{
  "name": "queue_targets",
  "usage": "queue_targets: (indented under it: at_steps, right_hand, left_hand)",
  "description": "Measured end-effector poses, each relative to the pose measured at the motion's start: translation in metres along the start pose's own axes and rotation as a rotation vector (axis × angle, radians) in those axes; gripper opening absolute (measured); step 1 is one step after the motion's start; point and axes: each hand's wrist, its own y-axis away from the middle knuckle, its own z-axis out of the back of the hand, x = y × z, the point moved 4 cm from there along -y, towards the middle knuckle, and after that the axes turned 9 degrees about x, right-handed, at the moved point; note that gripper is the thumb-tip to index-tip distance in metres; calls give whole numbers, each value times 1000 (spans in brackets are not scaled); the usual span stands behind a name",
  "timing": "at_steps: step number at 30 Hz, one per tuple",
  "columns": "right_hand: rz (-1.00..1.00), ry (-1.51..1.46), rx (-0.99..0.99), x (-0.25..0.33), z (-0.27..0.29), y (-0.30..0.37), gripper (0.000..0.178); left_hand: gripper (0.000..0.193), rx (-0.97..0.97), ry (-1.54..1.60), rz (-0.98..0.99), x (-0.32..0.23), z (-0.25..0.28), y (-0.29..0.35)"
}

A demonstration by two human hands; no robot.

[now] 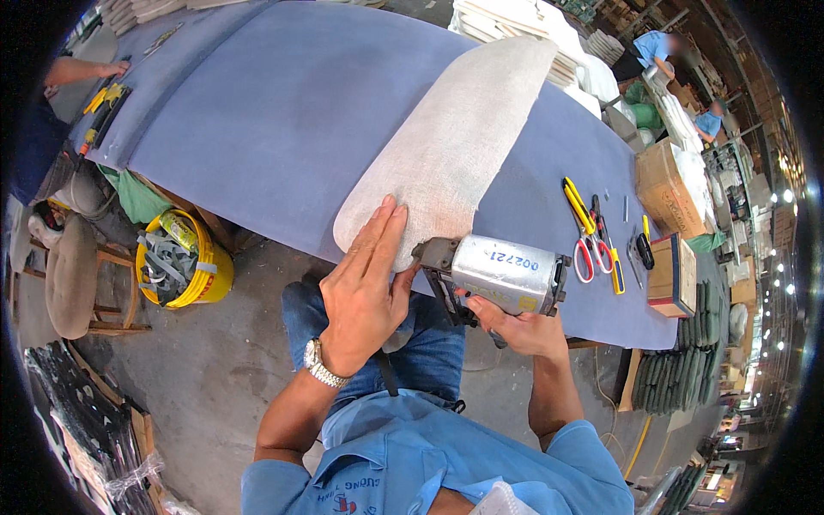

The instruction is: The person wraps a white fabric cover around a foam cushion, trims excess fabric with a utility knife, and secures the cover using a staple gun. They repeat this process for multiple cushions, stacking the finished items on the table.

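Note:
A long panel covered in off-white woven fabric (455, 129) lies slantwise across the blue table, its rounded near end at the table's front edge. My left hand (360, 279) holds this near end, fingers stretched along the top and the thumb at its rim. In my right hand (519, 330) is a silver pneumatic staple gun (502, 273), the fingers closed round its handle below the body. The gun's black nose sits at the panel's near corner, close to my left thumb; whether it touches is hard to tell.
Red-handled scissors (585, 257), a yellow cutter (578, 206) and other hand tools lie to the right. Cardboard boxes (671, 189) stand beyond them. A yellow bucket of grey scraps (206, 279) is at the left. Another person's hand (112, 69) rests at the table's far left.

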Motion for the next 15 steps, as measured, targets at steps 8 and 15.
queue_targets:
  at_steps: [8, 15]
  right_hand:
    - [-31, 9, 17, -5, -8, 1, 36]
    - [26, -85, -131, -18, -2, 25, 36]
  left_hand:
    - [89, -15, -73, -5, 0, 1, -1]
    - [80, -14, -139, -99, 0, -2, -6]
